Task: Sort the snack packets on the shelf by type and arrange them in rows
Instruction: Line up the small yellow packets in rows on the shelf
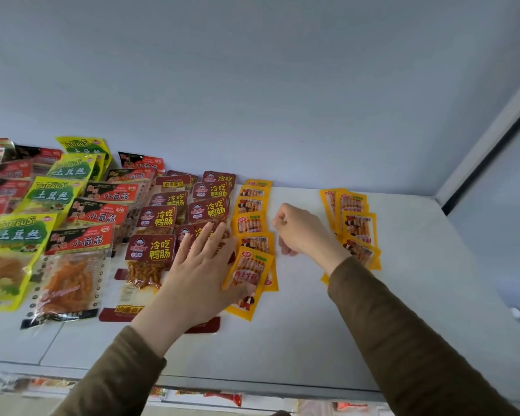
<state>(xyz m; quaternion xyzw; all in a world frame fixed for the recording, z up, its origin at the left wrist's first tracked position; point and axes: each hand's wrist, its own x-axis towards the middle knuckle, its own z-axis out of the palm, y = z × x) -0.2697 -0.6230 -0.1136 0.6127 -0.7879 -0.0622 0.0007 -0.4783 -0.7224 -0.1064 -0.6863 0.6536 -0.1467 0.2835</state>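
At the lower centre of the frame the left hand (200, 274) is lying flat with fingers spread, pressing on the nearest dark red packets (150, 246) and touching the front yellow packet (248, 274), which is sitting tilted over the one beneath it. A sideways push here is likely going to skew that overlapped yellow row (252, 223) or slide red packets out of line, since the glossy film is probably slipping easily. Just right of centre the right hand (300, 228) is hovering with fingers curled, holding nothing that shows; dropping carelessly, it could be nudging the second yellow row (357, 223) beside its wrist. The white shelf (297, 325) is running back to a pale wall (252, 85), with green-and-yellow packets (18, 235) and red-and-black packets (84, 238) filling the left.
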